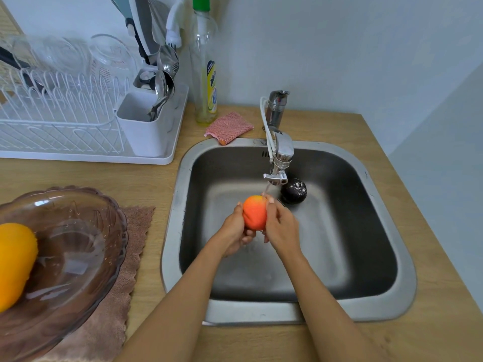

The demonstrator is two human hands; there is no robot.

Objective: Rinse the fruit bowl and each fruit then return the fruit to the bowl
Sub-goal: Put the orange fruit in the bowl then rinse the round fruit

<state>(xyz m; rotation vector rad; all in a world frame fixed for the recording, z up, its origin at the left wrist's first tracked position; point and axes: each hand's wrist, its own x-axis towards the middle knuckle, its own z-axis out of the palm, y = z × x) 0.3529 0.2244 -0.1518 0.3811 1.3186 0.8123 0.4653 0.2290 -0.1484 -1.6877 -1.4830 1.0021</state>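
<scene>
Over the steel sink [386, 226], both hands hold a red-orange peach [254, 211] under the thin stream from the tap [279, 163]. My left hand [234, 235] cups it from below and the left; my right hand [282, 227] wraps its right side. A dark avocado [294, 191] lies at the back of the sink behind the tap's spout. On the counter at the left, the tinted glass fruit bowl [86, 231] stands on a brown cloth [130, 246]. An orange fruit [14, 262] rests inside it at the frame's left edge.
A white dish rack [78, 126] with glasses and a cutlery holder fills the back left. A dish soap bottle [205, 74] and a pink mesh scrubber [228, 126] sit behind the sink. Walls close the back and right.
</scene>
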